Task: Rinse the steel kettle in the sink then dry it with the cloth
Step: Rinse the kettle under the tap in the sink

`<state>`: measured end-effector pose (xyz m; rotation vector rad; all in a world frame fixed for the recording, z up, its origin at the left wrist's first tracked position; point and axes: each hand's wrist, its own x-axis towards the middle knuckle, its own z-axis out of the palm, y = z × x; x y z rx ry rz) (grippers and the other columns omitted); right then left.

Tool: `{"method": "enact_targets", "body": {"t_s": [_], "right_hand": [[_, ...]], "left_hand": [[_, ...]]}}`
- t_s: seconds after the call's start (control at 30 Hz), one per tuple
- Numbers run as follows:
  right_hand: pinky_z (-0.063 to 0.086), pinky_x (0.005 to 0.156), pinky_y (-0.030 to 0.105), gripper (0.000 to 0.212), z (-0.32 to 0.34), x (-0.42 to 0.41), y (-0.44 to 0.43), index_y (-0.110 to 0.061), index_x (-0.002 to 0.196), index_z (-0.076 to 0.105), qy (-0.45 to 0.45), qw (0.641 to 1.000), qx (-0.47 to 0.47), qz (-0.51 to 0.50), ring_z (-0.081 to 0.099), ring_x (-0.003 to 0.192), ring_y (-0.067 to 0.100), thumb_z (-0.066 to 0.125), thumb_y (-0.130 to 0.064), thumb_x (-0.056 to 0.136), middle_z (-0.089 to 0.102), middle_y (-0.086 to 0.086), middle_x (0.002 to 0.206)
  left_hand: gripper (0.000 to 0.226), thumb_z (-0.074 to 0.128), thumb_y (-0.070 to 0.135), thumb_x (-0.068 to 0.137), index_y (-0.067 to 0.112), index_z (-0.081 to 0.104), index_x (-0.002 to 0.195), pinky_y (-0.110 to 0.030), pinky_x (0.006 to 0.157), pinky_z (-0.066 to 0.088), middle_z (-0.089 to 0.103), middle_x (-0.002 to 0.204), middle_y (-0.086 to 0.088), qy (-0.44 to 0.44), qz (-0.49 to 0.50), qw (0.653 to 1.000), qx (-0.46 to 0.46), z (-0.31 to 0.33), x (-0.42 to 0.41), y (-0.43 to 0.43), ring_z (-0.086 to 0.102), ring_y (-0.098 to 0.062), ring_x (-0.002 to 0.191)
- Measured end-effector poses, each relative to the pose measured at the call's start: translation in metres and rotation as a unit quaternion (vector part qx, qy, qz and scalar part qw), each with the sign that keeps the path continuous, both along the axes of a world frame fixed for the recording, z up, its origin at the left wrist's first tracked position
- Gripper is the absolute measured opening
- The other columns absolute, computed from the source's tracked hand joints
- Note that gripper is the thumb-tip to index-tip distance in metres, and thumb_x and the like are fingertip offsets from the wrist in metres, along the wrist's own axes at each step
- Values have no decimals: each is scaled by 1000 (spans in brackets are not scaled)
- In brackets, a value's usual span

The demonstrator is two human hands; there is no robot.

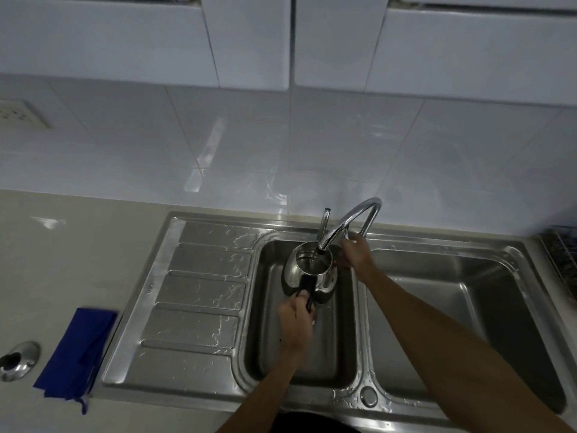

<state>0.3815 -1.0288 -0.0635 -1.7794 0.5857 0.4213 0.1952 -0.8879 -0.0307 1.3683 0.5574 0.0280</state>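
Note:
The steel kettle (326, 284) is held lidless inside the left basin of the sink (268, 339), its open mouth right under the outlet of the curved faucet (352, 214). My left hand (296, 320) grips the kettle's black handle from the near side. My right hand (356, 254) reaches over the divider, its fingers curled against the kettle's right side by the faucet's base. The blue cloth (78, 351) lies folded on the counter, left of the sink. I cannot make out a water stream.
A wet ribbed drainboard (199, 292) lies between cloth and basin. The right basin (468, 292) holds nothing. A round steel fitting (18, 360) sits at the counter's left edge, a wire rack (562, 260) at the far right, a wall socket (18, 114) upper left.

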Motion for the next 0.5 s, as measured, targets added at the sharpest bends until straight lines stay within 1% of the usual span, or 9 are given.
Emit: {"method": "enact_targets", "body": {"t_s": [0.03,0.07,0.1,0.13,0.17,0.27,0.33,0.4,0.5], "right_hand": [[60,68,44,53,3,7,-1,-22,130,55,-20,1000,-23,2,67,79,25,66,-26,79,67,6,98],[61,79,49,63,-2,16,-4,-32,135,48,-32,999,-36,6,69,91,29,66,-29,75,68,8,108],[60,86,52,71,1,21,-4,-39,137,42,-41,998,-52,15,68,100,32,66,-34,70,69,10,115],[59,89,53,75,3,27,-5,-43,138,39,-48,997,-60,26,68,103,33,65,-37,67,69,9,118],[58,89,52,74,10,29,-3,-43,138,38,-57,995,-66,46,68,101,31,64,-35,69,70,7,116],[54,83,42,60,35,25,3,-28,140,44,-79,984,-108,114,63,89,24,56,-16,83,65,2,103],[52,85,43,51,42,21,5,-18,137,48,-87,978,-132,139,60,92,25,56,-8,87,60,2,104],[53,91,49,48,43,18,7,-13,135,48,-99,972,-153,146,63,98,31,60,-10,89,62,8,110],[55,86,52,54,43,15,6,-15,138,44,-115,966,-178,151,64,89,34,64,-15,88,66,17,121]], "left_hand": [[38,41,6,104,11,52,68,-19,43,31,48,50,9,-1,-1,1000,1,0,0,0,41,-4,44],[37,41,6,104,10,53,69,-19,43,31,48,51,8,-2,-2,1000,2,0,0,-1,41,-4,44],[37,41,8,104,11,53,69,-20,43,31,48,51,8,-5,-3,1000,3,0,0,-2,40,-5,43],[37,42,11,103,12,53,68,-20,43,31,48,51,8,-9,-4,1000,6,0,0,-2,40,-5,43],[36,43,15,101,13,53,66,-20,42,30,48,51,7,-14,-6,1000,11,1,1,-2,40,-6,43],[31,45,25,93,15,53,64,-21,42,31,47,52,4,-24,-13,999,18,4,3,-1,39,-8,43],[31,45,27,91,14,53,64,-21,42,32,47,52,2,-27,-12,999,27,7,5,0,40,-9,43],[31,46,27,90,14,53,62,-21,42,32,47,51,3,-29,-8,999,31,7,6,2,41,-9,43],[33,47,24,93,13,54,63,-21,42,33,48,50,6,-23,2,999,30,10,7,2,41,-7,43]]}}
